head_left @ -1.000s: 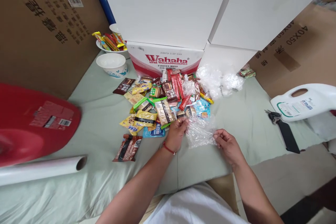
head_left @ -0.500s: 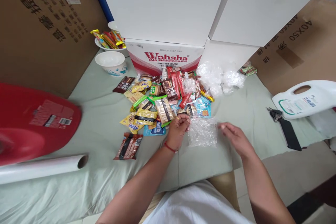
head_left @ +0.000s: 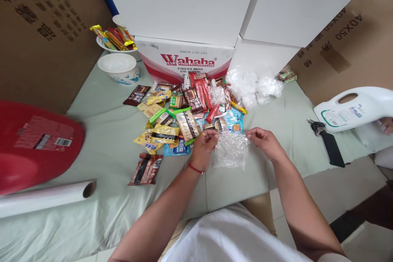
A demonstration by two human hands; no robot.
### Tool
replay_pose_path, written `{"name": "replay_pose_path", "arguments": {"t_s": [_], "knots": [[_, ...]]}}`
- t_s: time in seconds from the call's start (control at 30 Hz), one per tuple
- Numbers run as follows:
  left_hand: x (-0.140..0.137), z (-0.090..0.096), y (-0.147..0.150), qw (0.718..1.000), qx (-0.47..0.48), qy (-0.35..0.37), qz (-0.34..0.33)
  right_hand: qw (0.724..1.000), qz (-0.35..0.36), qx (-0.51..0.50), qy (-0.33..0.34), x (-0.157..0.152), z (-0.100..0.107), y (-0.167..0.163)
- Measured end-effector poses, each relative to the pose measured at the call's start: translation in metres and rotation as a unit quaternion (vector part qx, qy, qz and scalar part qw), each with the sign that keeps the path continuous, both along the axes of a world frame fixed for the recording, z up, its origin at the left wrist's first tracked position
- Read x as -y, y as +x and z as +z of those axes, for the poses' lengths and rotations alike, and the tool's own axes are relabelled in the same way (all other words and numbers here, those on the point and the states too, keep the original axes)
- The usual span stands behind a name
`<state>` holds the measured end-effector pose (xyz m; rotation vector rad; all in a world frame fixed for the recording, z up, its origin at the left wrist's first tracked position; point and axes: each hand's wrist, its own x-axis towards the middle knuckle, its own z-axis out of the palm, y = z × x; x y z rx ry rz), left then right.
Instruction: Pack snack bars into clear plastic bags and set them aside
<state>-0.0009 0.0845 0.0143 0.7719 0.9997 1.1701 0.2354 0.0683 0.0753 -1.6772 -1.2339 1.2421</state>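
Crinkled clear rectangular plastic bag (head_left: 231, 149) hung between the left hand (head_left: 204, 146) and right hand (head_left: 266, 142), each pinching an upper corner, and seemed liable to tear if they pulled too hard.

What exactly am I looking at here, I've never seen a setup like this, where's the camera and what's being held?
There's no machine: these are a person's two bare hands, seen by a camera worn on the head, looking forward and down. The left hand and right hand pinch a crinkled clear plastic bag near its upper corners. On the pale green cloth lie a heap of colourful wrapped snacks, a white paper bowl with blue decoration and a white plastic jug.
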Motion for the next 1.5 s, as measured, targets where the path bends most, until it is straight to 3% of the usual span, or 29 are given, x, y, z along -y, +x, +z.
{"name": "replay_pose_path", "arguments": {"t_s": [0.1, 0.2, 0.3, 0.43, 0.57, 0.83, 1.07, 1.3, 1.5], "knots": [[0.005, 0.007, -0.003, 0.992, -0.085, 0.057, 0.074, 0.995, -0.059, -0.073, -0.041, 0.004, 0.009, -0.004], [0.019, 0.023, -0.008, 0.949, -0.213, 0.187, 0.134, 0.98, -0.107, -0.157, -0.062, 0.013, 0.022, -0.015], [0.035, 0.037, -0.009, 0.915, -0.267, 0.294, 0.073, 0.968, -0.12, -0.211, -0.061, 0.024, 0.03, -0.03], [0.045, 0.041, -0.001, 0.908, -0.266, 0.323, -0.025, 0.97, -0.101, -0.211, -0.066, 0.034, 0.031, -0.05], [0.042, 0.035, 0.003, 0.92, -0.252, 0.298, -0.039, 0.979, -0.08, -0.18, -0.054, 0.035, 0.027, -0.061], [0.027, 0.024, -0.001, 0.983, -0.13, 0.121, -0.045, 0.976, -0.096, -0.188, -0.047, 0.034, 0.024, -0.057], [0.032, 0.028, 0.002, 0.974, -0.119, 0.168, -0.097, 0.976, -0.069, -0.198, -0.058, 0.034, 0.025, -0.065], [0.026, 0.02, 0.001, 0.994, -0.01, 0.041, -0.099, 0.974, -0.063, -0.212, -0.053, 0.032, 0.025, -0.066], [0.022, 0.033, -0.005, 0.981, 0.167, -0.019, -0.096, 0.979, -0.115, -0.168, 0.012, 0.033, 0.01, -0.056]]}}
